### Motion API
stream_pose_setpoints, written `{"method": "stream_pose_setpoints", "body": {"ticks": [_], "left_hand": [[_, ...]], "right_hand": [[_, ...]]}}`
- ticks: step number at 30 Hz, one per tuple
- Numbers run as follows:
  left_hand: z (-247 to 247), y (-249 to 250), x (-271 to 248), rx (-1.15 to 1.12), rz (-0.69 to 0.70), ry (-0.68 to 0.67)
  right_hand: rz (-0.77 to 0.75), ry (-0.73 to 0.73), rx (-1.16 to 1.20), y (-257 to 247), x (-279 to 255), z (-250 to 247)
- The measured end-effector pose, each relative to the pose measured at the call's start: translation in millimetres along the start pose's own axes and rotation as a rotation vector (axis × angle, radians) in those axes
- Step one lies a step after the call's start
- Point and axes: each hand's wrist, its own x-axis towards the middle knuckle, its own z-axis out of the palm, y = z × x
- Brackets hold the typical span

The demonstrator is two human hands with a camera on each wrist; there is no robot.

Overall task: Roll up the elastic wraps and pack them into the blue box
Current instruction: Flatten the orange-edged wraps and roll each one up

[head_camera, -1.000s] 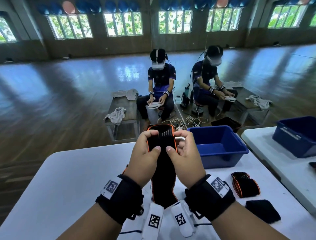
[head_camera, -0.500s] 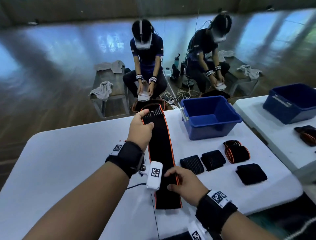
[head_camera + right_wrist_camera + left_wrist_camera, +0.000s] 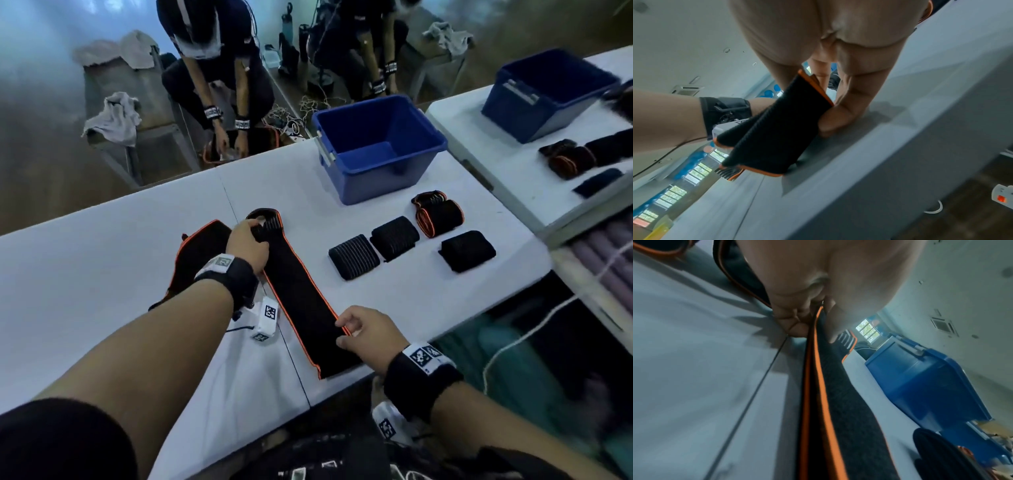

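Note:
A long black elastic wrap with orange edging [image 3: 301, 294] lies stretched out flat on the white table [image 3: 102, 274]. My left hand [image 3: 247, 244] grips its far end, fingers pinching the orange edge [image 3: 819, 318]. My right hand [image 3: 359, 334] pinches the near end at the table's front edge [image 3: 809, 97]. The open blue box [image 3: 376, 147] stands empty at the back right of the table. A second unrolled orange-edged wrap [image 3: 198, 253] lies under my left forearm.
Several rolled wraps [image 3: 394, 240] sit in a group right of the stretched wrap, one with orange edging [image 3: 440, 214]. A second table [image 3: 513, 171] to the right carries another blue box [image 3: 548, 89] and more wraps. Two seated people work beyond the table.
The wrap went from held up in both hands to laid flat on the table. My right hand slid down to the near end, and my left hand stayed at the far end.

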Motion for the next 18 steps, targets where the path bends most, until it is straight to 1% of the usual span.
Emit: {"method": "stream_pose_setpoints", "body": {"ticks": [3,5,8,10,12,14,16,18], "left_hand": [[-2,0,5,0.08,0.042,-0.034],[-6,0,6,0.129,0.066,-0.06],[-14,0,-9,0.198,0.068,-0.033],[-18,-6,-29,0.177,0.086,0.011],[-18,-16,-55,0.147,0.096,0.026],[-15,-27,-86,0.144,0.087,-0.014],[-10,-34,-119,0.159,0.054,-0.085],[-5,-37,-146,0.197,0.062,-0.146]], "right_hand": [[-0.005,0.049,-0.015,-2,-3,5],[-0.005,0.048,-0.019,-5,-2,4],[-0.021,0.028,-0.069,-7,1,1],[-0.031,0.034,-0.091,-7,4,-2],[-0.04,0.038,-0.062,-6,7,-5],[-0.035,0.03,-0.025,-7,9,-9],[-0.029,0.009,-0.007,-6,10,-12],[-0.023,-0.005,0.002,-2,13,-15]]}}
